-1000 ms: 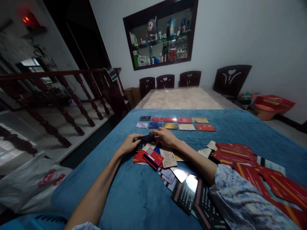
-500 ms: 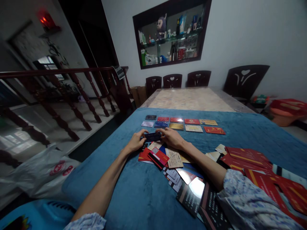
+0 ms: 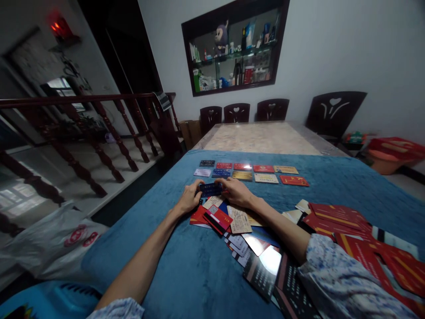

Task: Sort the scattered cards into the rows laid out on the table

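Observation:
Both my hands hold one dark blue card [image 3: 210, 189] just above the blue cloth [image 3: 186, 266]. My left hand [image 3: 190, 198] pinches its left end and my right hand [image 3: 236, 191] pinches its right end. Right below them lies a loose pile of cards [image 3: 232, 221], red, beige, blue and silvery. Beyond my hands, two neat rows of cards [image 3: 249, 173] lie flat on the cloth.
Red envelopes and dark printed sheets [image 3: 348, 226] spread over the cloth on the right. The bare tabletop [image 3: 259, 137] stretches behind, with several dark chairs [image 3: 272, 108] around it. A wooden railing [image 3: 99, 128] runs on the left, with a white plastic bag [image 3: 49, 239] below it.
My hands have kept their hold on the dark blue card and barely moved. The view swung a little to the left and then steadied.

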A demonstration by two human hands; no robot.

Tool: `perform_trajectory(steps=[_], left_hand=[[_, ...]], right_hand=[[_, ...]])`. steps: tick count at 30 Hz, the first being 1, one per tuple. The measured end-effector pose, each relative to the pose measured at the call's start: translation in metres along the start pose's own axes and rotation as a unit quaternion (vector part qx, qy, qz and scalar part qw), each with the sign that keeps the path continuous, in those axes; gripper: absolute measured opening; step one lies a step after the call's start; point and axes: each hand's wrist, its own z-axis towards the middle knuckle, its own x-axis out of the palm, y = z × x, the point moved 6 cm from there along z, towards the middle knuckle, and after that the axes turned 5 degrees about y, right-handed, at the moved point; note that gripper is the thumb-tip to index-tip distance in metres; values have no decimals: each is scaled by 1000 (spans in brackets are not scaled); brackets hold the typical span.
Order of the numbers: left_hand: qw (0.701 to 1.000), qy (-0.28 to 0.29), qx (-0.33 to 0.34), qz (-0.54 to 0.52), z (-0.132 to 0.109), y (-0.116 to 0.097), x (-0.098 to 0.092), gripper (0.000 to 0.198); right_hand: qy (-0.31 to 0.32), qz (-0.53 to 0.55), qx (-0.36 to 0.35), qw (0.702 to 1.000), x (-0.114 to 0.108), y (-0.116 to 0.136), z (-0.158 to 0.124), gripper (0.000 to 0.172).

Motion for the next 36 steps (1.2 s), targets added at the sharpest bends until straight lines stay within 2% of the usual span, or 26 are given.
perform_trajectory(steps=[12, 18, 27, 32, 36], left_hand=[[999, -24, 12, 44, 0, -2, 5, 43], [999, -30, 11, 36, 1, -4, 4, 47], [998, -9, 24, 51, 1, -5, 3, 60], [996, 9, 18, 86, 3, -6, 1, 56], [993, 23, 37, 110, 10, -12, -2, 58]], right_hand=[[-30, 4, -33, 999, -1, -5, 2, 63], [-41, -16, -44, 998, -5, -1, 1, 58], [-61, -42, -57, 996, -4, -7, 2, 58], [-76, -59, -71, 993, -7, -6, 1, 57], [-81, -57, -76, 992, -10, -8, 1, 55]])
